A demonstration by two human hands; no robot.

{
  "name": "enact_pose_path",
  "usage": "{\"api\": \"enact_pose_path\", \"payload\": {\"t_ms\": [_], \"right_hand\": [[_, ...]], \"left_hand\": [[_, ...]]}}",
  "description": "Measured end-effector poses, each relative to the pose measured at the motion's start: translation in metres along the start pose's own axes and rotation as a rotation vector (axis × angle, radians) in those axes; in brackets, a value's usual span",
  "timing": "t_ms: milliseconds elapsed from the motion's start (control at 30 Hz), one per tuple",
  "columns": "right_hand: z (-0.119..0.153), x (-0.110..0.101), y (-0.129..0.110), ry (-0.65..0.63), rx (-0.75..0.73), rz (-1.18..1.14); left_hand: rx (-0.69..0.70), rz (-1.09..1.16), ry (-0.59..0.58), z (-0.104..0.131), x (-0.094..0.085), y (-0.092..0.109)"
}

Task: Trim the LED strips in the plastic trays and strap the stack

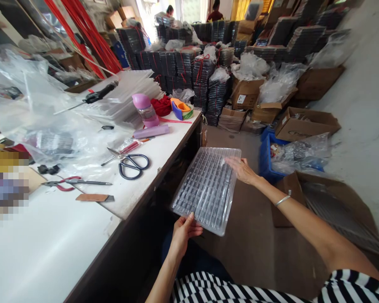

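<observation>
A clear plastic tray (205, 189) with rows of small dark parts in its slots is held out beside the table, over the floor. My left hand (185, 231) grips its near edge, thumb on top and fingers underneath. At the far right side, my right hand (242, 169) lies at the tray's surface with its fingers stretched over the top; a small whitish thing or glare shows at the fingertips, too small to name. Scissors (134, 165) with dark handles lie on the table to the left of the tray.
On the white table (66, 244) are red-handled pliers (68, 183), a blade with a brown handle (93, 197), a pink bottle (146, 110), tape rolls (181, 108) and an electric screwdriver (101, 91). A blue crate (267, 158) and cardboard boxes (306, 122) line the right. Stacked trays (204, 84) stand behind.
</observation>
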State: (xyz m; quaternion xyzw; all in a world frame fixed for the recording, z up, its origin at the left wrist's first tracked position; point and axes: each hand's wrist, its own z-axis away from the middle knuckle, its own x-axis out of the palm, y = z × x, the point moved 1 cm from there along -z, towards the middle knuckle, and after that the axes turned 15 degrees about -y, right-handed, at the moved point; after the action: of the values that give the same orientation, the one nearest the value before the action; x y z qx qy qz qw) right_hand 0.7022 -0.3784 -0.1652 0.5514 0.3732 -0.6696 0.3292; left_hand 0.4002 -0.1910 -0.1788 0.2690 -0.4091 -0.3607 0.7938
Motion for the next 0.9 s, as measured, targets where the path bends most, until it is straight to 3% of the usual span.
{"api": "enact_pose_path", "payload": {"t_ms": [233, 400, 667, 800, 900], "right_hand": [[0.012, 0.004, -0.002, 0.009, -0.015, -0.045], [0.022, 0.005, 0.0, 0.086, 0.021, -0.151], [0.034, 0.04, 0.021, 0.395, 0.459, -0.484], [0.021, 0.065, 0.01, 0.487, 0.607, -0.684], [0.005, 0.079, -0.006, 0.527, 0.64, -0.789]], "left_hand": [[-0.007, 0.008, -0.008, -0.002, -0.002, -0.002], [-0.015, 0.016, -0.022, 0.0, -0.006, -0.002], [-0.03, -0.021, 0.023, 0.001, -0.006, -0.002], [-0.061, -0.102, 0.106, 0.005, -0.016, 0.004], [-0.001, -0.214, 0.259, 0.005, -0.033, 0.014]]}}
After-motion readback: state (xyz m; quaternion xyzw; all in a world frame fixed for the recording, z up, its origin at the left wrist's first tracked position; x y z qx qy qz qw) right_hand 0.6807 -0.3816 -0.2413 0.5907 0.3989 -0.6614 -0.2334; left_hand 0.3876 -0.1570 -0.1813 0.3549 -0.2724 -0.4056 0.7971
